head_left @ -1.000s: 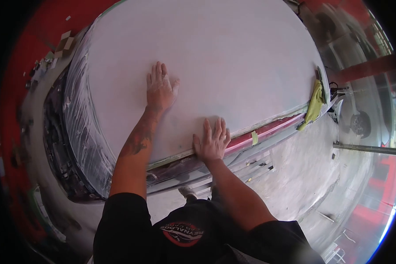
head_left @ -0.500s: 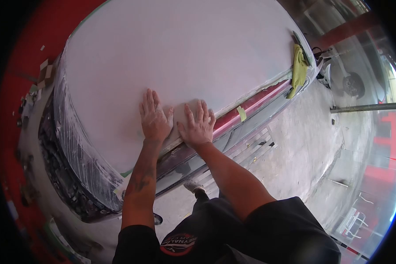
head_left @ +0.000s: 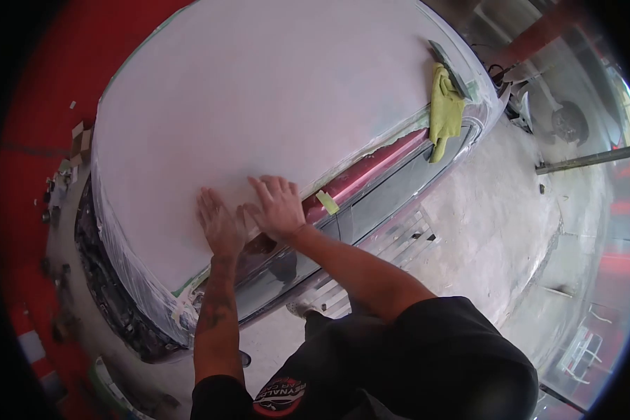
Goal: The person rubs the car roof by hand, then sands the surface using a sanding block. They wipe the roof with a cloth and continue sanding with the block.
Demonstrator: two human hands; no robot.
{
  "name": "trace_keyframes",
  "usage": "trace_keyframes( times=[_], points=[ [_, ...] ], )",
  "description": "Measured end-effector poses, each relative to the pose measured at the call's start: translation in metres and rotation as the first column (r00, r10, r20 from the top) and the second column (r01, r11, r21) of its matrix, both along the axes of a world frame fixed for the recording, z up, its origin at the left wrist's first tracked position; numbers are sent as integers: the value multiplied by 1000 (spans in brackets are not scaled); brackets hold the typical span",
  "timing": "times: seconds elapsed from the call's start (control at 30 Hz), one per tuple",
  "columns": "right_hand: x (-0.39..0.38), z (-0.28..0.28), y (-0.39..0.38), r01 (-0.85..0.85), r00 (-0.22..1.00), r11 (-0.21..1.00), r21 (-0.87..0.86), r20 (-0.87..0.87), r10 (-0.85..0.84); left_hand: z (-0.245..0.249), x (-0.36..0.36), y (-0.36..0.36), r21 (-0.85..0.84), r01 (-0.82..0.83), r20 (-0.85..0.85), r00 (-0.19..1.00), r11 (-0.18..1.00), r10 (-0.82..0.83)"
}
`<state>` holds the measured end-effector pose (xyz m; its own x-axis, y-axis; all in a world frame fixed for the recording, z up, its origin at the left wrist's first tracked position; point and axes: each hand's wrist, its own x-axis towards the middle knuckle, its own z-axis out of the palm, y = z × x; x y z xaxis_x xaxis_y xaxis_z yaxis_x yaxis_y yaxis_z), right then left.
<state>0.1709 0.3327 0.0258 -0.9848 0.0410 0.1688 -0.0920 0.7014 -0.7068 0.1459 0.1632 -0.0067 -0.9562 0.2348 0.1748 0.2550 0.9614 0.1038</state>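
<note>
Both palms rest flat on a pale, dusty car roof [head_left: 259, 91], close to its near edge. My left hand [head_left: 220, 222] has its fingers stretched away from me, and nothing is in it. Beside it on the right, my right hand [head_left: 280, 208] lies with its fingers spread, its thumb side close to my left hand. A strip of yellow-green tape [head_left: 327, 202] sits just right of my right hand on the dark red side rail [head_left: 371, 170].
A yellow-green cloth [head_left: 444, 112] and a long dark sanding block [head_left: 449, 68] lie at the roof's far right corner. Clear plastic sheeting [head_left: 129, 259] covers the car's left end. Boxes [head_left: 81, 143] stand on the left, and a metal rack [head_left: 582, 353] is at the lower right.
Both hands have moved down and to the left in view, still on the roof. The cloth, the tape and the car have shifted left in the picture.
</note>
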Motion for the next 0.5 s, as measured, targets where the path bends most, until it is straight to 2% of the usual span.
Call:
trace_keyframes(
  times=[0.07, 0.1, 0.17, 0.2, 0.27, 0.5],
  points=[
    [-25, 0, 78, -1, 985, 973, 232, -167, 41, 5, -10, 16, 17, -34, 0, 999, 999, 34],
    [-41, -8, 122, 13, 972, 917, 398, -218, 81, 6, -20, 23, 25, -45, 7, 999, 999, 45],
    [-62, -16, 206, 18, 987, 776, 630, -137, 88, 9, -39, 33, 25, -80, 11, 997, 996, 80],
    [-68, -20, 239, 31, 993, 762, 647, -107, 50, 12, -49, 38, 19, -73, 19, 997, 997, 72],
    [-73, -21, 275, 8, 990, 849, 529, -126, 69, 14, -75, 49, 4, -81, 31, 996, 997, 81],
    [-75, -17, 276, 3, 995, 873, 489, -87, 45, 21, -184, 82, -25, -44, 18, 999, 999, 45]
  ],
)
